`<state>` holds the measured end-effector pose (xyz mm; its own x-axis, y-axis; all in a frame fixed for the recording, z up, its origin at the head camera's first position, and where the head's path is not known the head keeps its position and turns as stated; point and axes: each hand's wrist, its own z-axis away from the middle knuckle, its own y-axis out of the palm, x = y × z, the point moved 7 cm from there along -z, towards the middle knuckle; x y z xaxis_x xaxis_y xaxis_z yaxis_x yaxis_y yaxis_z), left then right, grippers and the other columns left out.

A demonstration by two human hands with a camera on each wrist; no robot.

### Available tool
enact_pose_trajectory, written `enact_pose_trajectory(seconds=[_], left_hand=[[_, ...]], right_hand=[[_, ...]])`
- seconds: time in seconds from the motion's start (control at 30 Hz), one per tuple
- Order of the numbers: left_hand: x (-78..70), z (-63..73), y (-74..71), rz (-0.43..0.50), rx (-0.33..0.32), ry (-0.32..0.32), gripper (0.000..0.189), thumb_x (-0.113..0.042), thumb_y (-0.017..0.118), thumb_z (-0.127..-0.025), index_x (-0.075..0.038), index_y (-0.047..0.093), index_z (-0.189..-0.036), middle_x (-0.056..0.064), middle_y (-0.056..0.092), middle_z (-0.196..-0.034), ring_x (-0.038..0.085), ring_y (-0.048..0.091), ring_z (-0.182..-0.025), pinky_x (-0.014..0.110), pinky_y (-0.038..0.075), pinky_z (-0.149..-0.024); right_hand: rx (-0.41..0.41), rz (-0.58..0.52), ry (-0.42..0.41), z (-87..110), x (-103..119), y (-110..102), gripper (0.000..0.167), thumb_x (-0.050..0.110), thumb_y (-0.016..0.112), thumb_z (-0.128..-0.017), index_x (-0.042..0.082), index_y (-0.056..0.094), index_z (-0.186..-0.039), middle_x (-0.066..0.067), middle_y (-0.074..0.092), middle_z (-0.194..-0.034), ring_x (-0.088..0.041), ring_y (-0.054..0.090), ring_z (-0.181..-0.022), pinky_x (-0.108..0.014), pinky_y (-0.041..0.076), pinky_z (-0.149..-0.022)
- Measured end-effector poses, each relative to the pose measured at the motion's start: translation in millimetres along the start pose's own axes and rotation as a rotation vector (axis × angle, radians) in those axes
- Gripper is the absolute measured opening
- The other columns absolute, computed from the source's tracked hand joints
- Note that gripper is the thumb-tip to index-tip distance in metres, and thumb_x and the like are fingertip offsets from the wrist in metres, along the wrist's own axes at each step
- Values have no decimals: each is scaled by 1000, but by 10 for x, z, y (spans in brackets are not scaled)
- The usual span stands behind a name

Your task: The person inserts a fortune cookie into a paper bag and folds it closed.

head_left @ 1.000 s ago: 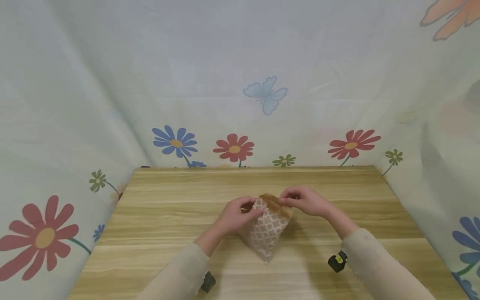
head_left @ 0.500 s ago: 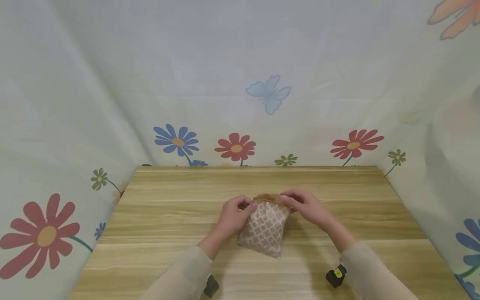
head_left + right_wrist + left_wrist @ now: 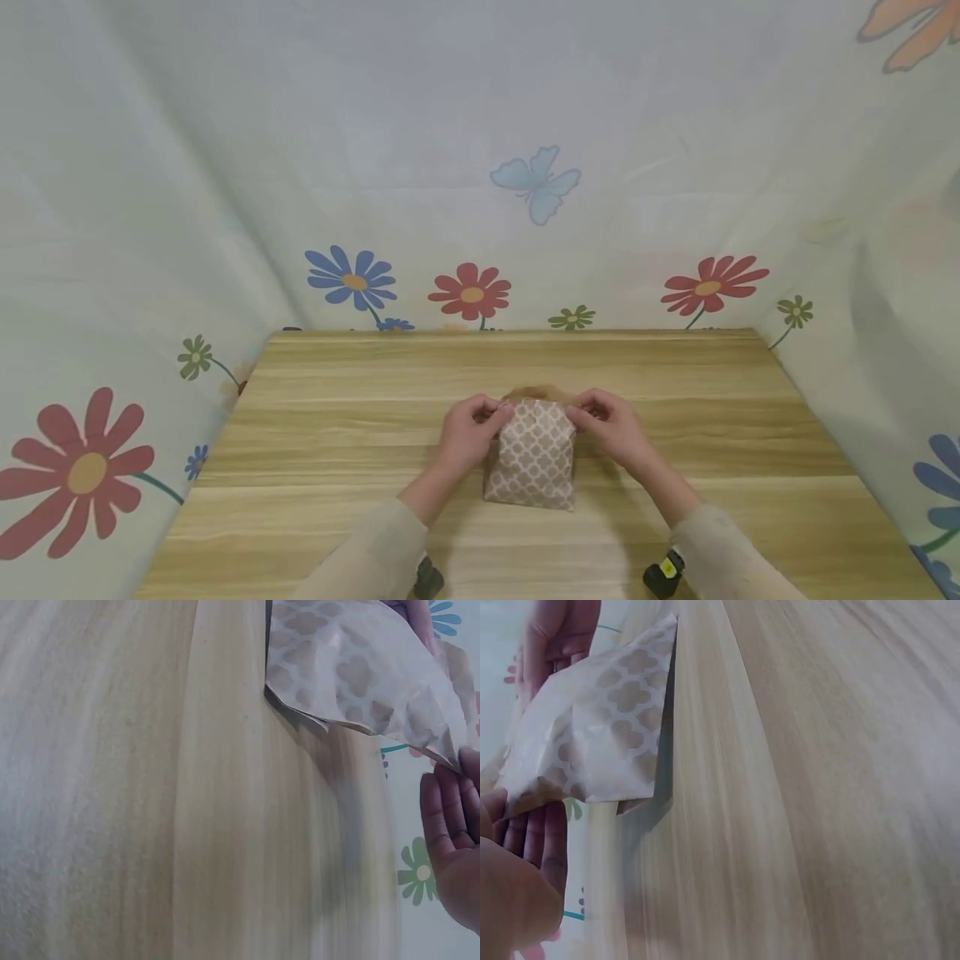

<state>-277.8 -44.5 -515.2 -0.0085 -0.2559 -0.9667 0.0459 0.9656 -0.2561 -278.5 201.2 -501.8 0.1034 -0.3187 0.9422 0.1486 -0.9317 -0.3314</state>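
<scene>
A small brown paper bag [image 3: 534, 458] with a white lattice pattern stands upright at the middle of the table, its plain brown inner side [image 3: 537, 392] showing at the top. My left hand [image 3: 468, 433] pinches the bag's upper left edge between thumb and fingers. At the upper right edge, my right hand [image 3: 617, 429] pinches it the same way. The left wrist view shows the bag [image 3: 622, 712] slanting down to the wood, the left hand [image 3: 525, 877] at its near corner. In the right wrist view the right hand [image 3: 454, 832] holds the opposite corner. What the bag contains is hidden.
The wood-grain table [image 3: 360, 375] reaches back to a pale curtain [image 3: 420, 125] printed with flowers and a butterfly. Black wrist cameras [image 3: 663, 575] hang below both sleeves.
The bag has turned from a slanted, corner-down pose to squarely upright, its patterned face toward me. My right hand has moved lower on the bag's right edge, while the left keeps its pinch.
</scene>
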Motion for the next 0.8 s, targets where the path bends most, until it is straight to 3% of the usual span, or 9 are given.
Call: enact_pose_trajectory(seconds=[0.2, 0.47, 0.8], left_hand=[[90, 7, -6, 76, 28, -40, 24, -27, 78, -99, -4, 76, -98, 5, 76, -100, 15, 71, -85, 33, 65, -79], [151, -29, -17, 103, 122, -38, 20, -20, 76, -100, -1, 74, -105, 8, 75, -100, 18, 73, -85, 36, 66, -81], [-20, -137, -78, 8, 170, -1, 12, -17, 78, -99, -8, 78, -106, 5, 75, -94, 28, 72, -90, 48, 65, -85]], right_hand=[[-51, 3, 13, -12, -38, -34, 16, 16, 74, -102, 1, 73, -103, -9, 75, -94, -19, 73, -84, -38, 64, -82], [-30, 38, -20, 3, 9, -31, 15, 12, 74, -101, -3, 73, -105, -14, 76, -94, -27, 74, -84, -35, 63, -78], [-19, 33, -22, 12, -33, -51, 14, 11, 75, -101, -2, 74, -107, -14, 77, -96, -30, 74, -86, -30, 62, -76]])
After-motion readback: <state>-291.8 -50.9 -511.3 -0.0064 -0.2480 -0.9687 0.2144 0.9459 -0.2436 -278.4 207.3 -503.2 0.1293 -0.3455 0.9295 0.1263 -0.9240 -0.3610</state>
